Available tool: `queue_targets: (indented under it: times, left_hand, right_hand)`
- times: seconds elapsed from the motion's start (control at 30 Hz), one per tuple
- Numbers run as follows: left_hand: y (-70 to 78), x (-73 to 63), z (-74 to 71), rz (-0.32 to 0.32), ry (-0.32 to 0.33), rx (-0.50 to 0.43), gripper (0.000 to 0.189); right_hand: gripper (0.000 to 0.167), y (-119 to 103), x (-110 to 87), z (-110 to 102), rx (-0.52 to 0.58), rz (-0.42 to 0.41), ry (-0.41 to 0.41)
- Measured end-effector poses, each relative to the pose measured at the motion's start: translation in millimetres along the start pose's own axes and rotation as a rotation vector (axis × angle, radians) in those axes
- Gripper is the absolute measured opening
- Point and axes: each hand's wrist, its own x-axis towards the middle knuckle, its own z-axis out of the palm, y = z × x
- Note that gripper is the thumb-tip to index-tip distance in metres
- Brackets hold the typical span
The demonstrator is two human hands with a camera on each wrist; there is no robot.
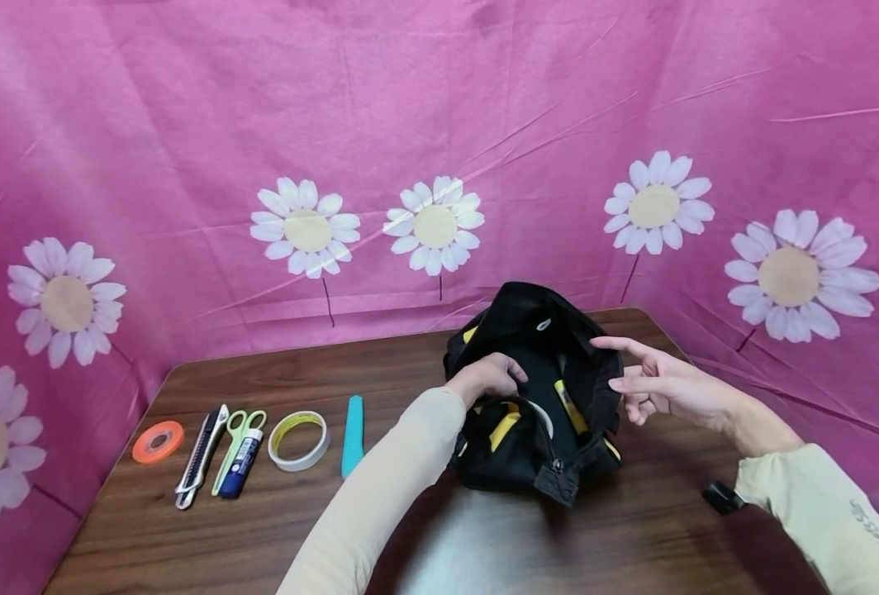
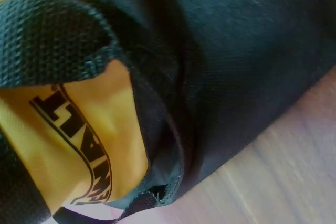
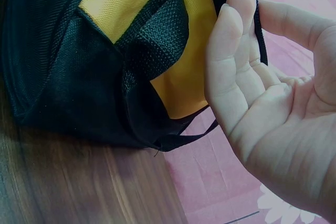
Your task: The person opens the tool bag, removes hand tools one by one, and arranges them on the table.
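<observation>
A black tool bag (image 1: 499, 463) with yellow panels stands unzipped on the table, its mouth facing up. My left hand (image 1: 490, 373) reaches over the near rim into the bag; its fingertips are partly hidden, and I cannot tell whether they hold anything. At the right side of the mouth, my right hand (image 1: 658, 386) pinches the bag's rim between thumb and fingers. Inside the bag lie a slim yellow object (image 1: 572, 407) and part of a white ring-shaped thing (image 1: 544, 420). The left wrist view shows only the bag's outside, with a yellow lettered panel (image 2: 100, 145) and black webbing.
Left of the bag, in a row on the wooden table (image 1: 276, 545), lie an orange tape roll (image 1: 159, 442), a box cutter (image 1: 201, 454), green-handled scissors (image 1: 237, 430), a blue glue stick (image 1: 242, 464), a larger tape roll (image 1: 274, 446) and a teal tool (image 1: 353, 434). Pink flowered cloth hangs behind.
</observation>
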Motion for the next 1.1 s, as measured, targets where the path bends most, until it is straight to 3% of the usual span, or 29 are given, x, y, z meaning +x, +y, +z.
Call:
queue_targets:
  times: [0.13, 0.3, 0.43, 0.53, 0.77, 1.0, 1.1]
  left_hand:
    - [-0.4, 2.8, 3.5, -0.001, 0.020, 0.154, 0.021]
    - [-1.2, 8.2, 5.4, 0.008, 0.038, 0.259, 0.008]
    - [-6.0, 16.0, 6.8, -0.024, 0.106, 0.273, 0.033]
    - [-10.0, 21.9, 8.0, -0.064, 0.142, 0.231, 0.043]
    - [-16.0, 27.9, 9.1, -0.093, 0.172, 0.054, 0.041]
    - [-22.0, 27.2, 10.1, -0.007, 0.247, -0.145, 0.037]
    - [-21.1, 24.9, 12.8, -0.003, 0.287, -0.243, 0.024]
  right_hand:
    - [0.066, 0, -0.9, 2, -0.007, 0.008, 0.007]
    - [0.066, 1, -1.6, 3, -0.005, 0.005, 0.009]
    - [0.066, 1, -2.1, 2, 0.001, 0.002, 0.008]
    - [0.066, 1, -2.8, 2, -0.002, 0.000, 0.007]
    - [0.066, 0, -2.9, 1, -0.009, -0.007, 0.001]
    - [0.065, 1, -2.2, 1, -0.002, -0.002, -0.007]
    - [0.065, 1, -2.5, 1, 0.004, 0.001, -0.016]
